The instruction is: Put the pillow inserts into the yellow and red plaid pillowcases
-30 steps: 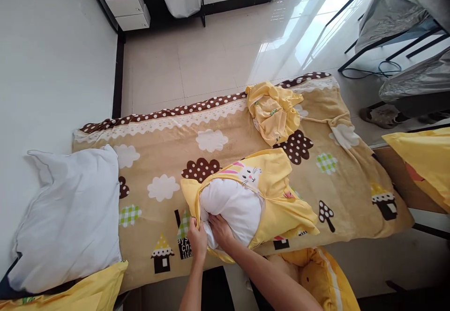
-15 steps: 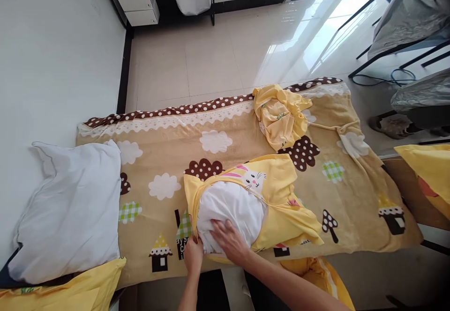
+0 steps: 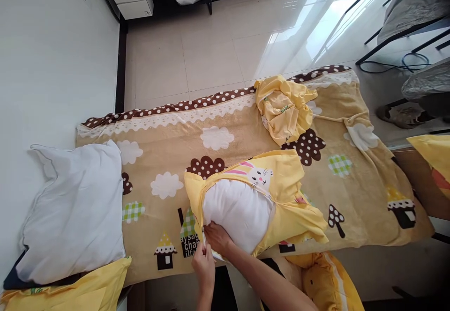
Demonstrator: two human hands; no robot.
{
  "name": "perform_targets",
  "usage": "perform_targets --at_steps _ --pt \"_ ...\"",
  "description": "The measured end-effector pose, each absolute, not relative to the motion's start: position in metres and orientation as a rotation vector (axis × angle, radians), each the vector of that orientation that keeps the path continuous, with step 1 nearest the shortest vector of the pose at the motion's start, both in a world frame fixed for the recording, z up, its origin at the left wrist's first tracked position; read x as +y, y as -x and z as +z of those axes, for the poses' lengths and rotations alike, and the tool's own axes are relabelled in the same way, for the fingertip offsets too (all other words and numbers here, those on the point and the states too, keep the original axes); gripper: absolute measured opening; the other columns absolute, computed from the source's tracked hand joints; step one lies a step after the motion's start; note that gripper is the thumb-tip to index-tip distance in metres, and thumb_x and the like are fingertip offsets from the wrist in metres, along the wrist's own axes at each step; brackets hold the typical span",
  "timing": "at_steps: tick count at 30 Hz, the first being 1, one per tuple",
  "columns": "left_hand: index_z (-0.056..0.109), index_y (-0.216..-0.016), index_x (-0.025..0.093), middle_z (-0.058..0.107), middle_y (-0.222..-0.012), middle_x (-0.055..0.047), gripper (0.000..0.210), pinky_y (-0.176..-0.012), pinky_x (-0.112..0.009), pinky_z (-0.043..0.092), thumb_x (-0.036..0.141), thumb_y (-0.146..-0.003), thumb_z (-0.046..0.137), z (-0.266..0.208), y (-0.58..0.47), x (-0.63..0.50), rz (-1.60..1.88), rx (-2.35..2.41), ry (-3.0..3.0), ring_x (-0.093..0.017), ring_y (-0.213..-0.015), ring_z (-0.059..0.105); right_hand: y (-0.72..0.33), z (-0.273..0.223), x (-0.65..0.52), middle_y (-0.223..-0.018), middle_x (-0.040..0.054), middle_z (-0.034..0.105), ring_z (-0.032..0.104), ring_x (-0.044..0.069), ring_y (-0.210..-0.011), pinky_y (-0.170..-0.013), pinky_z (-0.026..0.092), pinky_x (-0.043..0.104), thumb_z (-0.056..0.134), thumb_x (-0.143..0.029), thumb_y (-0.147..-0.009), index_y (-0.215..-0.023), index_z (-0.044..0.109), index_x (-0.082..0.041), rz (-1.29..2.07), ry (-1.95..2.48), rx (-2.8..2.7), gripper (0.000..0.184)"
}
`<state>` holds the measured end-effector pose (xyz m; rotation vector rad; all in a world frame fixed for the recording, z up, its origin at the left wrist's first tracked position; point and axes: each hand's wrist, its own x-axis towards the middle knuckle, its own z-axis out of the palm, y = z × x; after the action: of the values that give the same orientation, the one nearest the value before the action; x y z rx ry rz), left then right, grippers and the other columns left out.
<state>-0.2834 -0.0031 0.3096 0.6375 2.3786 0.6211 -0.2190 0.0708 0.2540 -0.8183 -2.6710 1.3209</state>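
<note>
A white pillow (image 3: 239,210) lies partly inside a yellow pillowcase (image 3: 291,222) with a rabbit print, its middle showing through the wide opening. My left hand (image 3: 204,266) is closed on the near left edge of the pillowcase's opening, fingers pinched together. Just beside it, my right hand (image 3: 218,240) is at the pillow's left end, inside the opening. Its fingers are bent into the white fabric, close to the case's edge, and their tips are partly hidden.
Another white pillow (image 3: 73,208) rests at the left on the patterned blanket (image 3: 140,236). A crumpled yellow cloth (image 3: 283,109) lies toward the back. Below the near edge is a yellow-orange cushion (image 3: 325,280). Yellow fabric (image 3: 70,287) shows at lower left.
My right hand has moved left and slightly down from lying spread on the pillow to its left end, its fingers now bent. My left hand has shifted down and right along the case's edge.
</note>
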Motion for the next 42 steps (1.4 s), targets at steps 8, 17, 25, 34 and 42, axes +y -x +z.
perform_targets --at_steps 8,17,25,34,42 --pt "0.027 -0.051 0.025 0.026 -0.049 0.006 0.036 -0.050 -0.026 0.031 0.048 -0.072 0.046 0.311 0.299 -0.001 0.645 2.335 -0.627 -0.012 -0.047 0.032 0.137 0.341 0.155 -0.141 0.0114 0.057 0.049 0.025 -0.133 -0.108 0.036 0.044 0.052 -0.030 -0.094 -0.137 0.055 -0.026 1.068 0.943 -2.744 0.043" --pt "0.030 -0.049 0.025 0.030 -0.045 0.006 0.041 -0.048 -0.025 0.033 0.049 -0.079 0.045 0.307 0.270 0.006 0.823 2.434 -0.621 -0.011 -0.045 0.034 0.087 0.265 0.141 -0.149 0.0133 0.049 0.046 0.028 -0.134 -0.107 0.033 0.045 0.057 -0.038 -0.092 -0.144 0.048 -0.025 0.679 1.326 -2.842 0.055" --pt "0.035 -0.053 0.023 0.037 -0.047 0.005 0.034 -0.053 -0.024 0.034 0.032 -0.082 0.049 0.309 0.303 0.001 0.547 2.361 -0.961 -0.011 -0.048 0.040 0.097 0.285 0.208 -0.125 0.0160 0.065 0.055 0.028 -0.119 -0.102 0.035 0.043 0.045 -0.030 -0.095 -0.125 0.063 -0.017 0.708 1.379 -2.708 0.037" --pt "0.053 -0.126 0.014 0.057 -0.136 -0.020 0.040 -0.082 -0.034 0.046 0.021 -0.087 0.051 0.270 0.334 0.058 -0.007 2.266 -0.981 -0.026 -0.108 0.062 0.001 0.310 0.191 -0.111 0.0204 0.062 0.055 0.034 -0.103 -0.088 0.039 0.046 0.053 -0.023 -0.084 -0.114 0.060 -0.010 0.112 2.288 -2.361 0.034" --pt "0.062 -0.088 0.020 0.059 -0.067 -0.001 0.016 -0.061 -0.025 0.036 0.022 -0.086 0.047 0.299 0.353 0.061 0.050 2.281 -0.951 -0.017 -0.064 0.055 -0.023 0.366 0.216 -0.079 0.0096 0.068 0.060 0.020 -0.071 -0.064 0.031 0.029 0.046 -0.002 -0.079 -0.078 0.063 -0.016 0.296 2.490 -2.541 0.022"
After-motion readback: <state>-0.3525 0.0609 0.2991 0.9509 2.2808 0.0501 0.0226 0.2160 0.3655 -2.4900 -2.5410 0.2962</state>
